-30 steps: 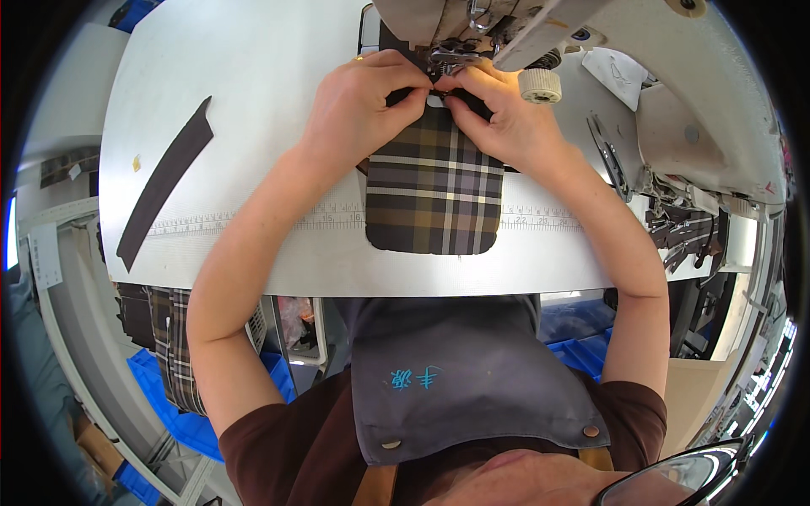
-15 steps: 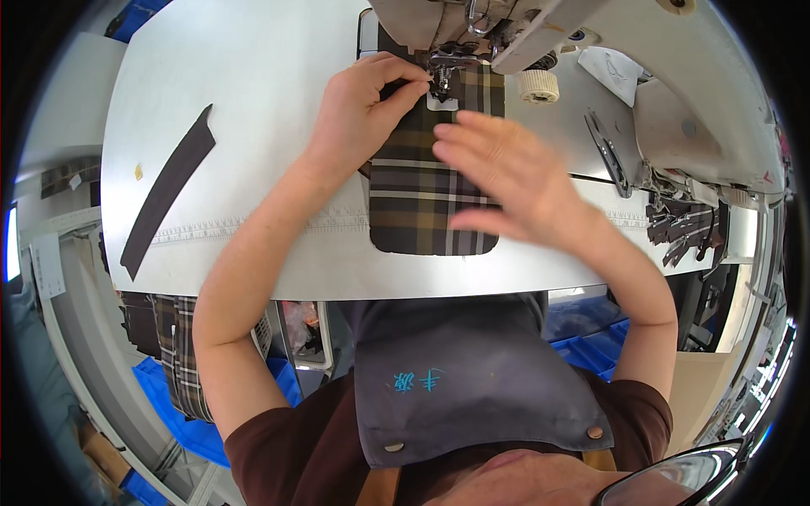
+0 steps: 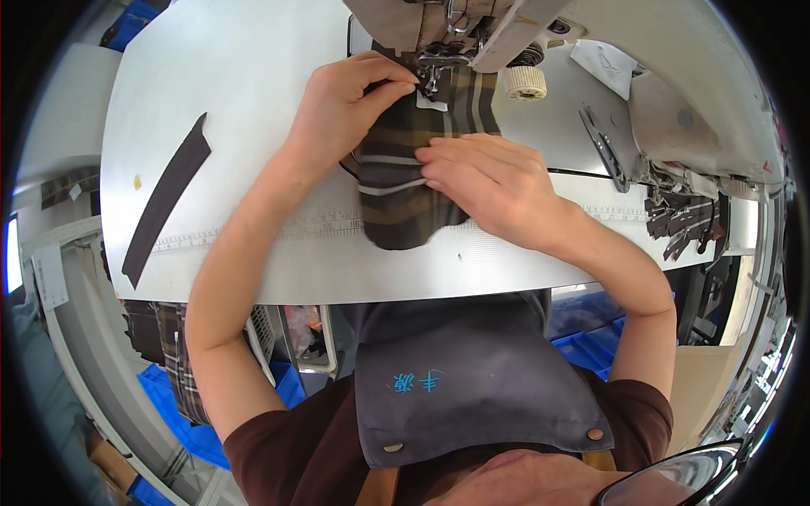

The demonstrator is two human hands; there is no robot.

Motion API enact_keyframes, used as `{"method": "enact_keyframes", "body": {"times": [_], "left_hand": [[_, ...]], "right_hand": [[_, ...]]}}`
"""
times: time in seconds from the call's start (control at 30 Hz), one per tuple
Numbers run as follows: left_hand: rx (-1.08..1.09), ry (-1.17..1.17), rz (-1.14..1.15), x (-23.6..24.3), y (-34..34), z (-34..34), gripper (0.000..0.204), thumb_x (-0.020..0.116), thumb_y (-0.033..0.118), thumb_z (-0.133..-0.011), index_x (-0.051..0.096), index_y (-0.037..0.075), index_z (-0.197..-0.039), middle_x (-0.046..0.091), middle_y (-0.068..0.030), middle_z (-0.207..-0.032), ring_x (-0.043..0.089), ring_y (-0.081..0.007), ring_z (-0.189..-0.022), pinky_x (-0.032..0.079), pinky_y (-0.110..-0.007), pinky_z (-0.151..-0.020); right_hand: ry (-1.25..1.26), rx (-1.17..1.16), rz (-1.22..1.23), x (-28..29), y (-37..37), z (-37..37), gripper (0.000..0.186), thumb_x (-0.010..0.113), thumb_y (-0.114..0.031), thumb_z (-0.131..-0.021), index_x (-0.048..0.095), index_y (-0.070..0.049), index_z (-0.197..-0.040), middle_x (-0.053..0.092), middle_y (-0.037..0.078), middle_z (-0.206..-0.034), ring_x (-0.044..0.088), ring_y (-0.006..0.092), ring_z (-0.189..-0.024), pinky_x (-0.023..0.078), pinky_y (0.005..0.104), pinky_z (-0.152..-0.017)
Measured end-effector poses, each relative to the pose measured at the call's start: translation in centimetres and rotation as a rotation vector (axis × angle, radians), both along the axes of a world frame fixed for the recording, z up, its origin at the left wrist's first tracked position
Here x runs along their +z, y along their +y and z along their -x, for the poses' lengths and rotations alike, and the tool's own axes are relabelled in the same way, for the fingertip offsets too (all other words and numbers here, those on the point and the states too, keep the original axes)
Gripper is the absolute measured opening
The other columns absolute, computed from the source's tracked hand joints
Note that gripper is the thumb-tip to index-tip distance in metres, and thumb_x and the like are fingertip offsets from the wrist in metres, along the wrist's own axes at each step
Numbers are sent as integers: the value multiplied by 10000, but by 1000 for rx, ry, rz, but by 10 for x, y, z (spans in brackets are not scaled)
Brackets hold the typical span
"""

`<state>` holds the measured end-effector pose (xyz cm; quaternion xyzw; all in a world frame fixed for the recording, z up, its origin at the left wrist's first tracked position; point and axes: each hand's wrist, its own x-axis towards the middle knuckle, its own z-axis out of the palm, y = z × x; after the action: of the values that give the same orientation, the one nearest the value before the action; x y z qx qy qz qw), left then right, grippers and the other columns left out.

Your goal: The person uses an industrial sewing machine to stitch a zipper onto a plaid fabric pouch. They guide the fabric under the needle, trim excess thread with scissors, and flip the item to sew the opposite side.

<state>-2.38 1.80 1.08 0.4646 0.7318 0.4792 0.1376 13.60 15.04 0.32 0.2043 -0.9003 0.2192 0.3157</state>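
A plaid fabric piece [image 3: 392, 223] in brown, black and white lies under the presser foot [image 3: 432, 83] of a sewing machine [image 3: 523, 25]. My left hand [image 3: 342, 97] pinches thumb and forefinger together at the fabric's left edge, right beside the foot. A bit of dark fabric strip [image 3: 348, 163] peeks out under that hand; its pinched part is mostly hidden. My right hand [image 3: 498, 181] is closed on the plaid piece's right side, its fingertips on top and the cloth buckling beneath them.
Another dark curved strip [image 3: 169, 198] lies on the white table [image 3: 228, 101] to the left. Thread snips [image 3: 603, 150] rest right of the machine's needle area. Dark scraps [image 3: 679, 223] gather at the right edge. A blue bin [image 3: 198, 434] and hanging plaid cloth [image 3: 181, 363] are below left.
My right hand has come down onto the plaid piece and closed on it. The fabric's near end has swung left and its right edge has buckled. My left hand keeps its pinch.
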Motion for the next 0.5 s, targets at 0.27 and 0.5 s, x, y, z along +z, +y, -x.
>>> {"method": "enact_keyframes", "body": {"times": [0.27,0.5], "left_hand": [[27,-69,53,5,4,4,143,642,106,-835,688,0,-920,660,-79,-830,622,-178,-719,486,-280,-691],[-10,-27,105,11,3,1,105,658,54,-823,689,-2,-906,680,-38,-847,604,-111,-798,474,-255,-742]], "right_hand": [[-63,18,-108,-2,3,-6,191,624,-94,-684,588,-25,-858,673,108,-958,658,240,-870,536,327,-714],[-85,10,-151,0,0,-6,175,625,-103,-698,588,-20,-847,669,101,-977,650,227,-896,528,313,-703]]}}
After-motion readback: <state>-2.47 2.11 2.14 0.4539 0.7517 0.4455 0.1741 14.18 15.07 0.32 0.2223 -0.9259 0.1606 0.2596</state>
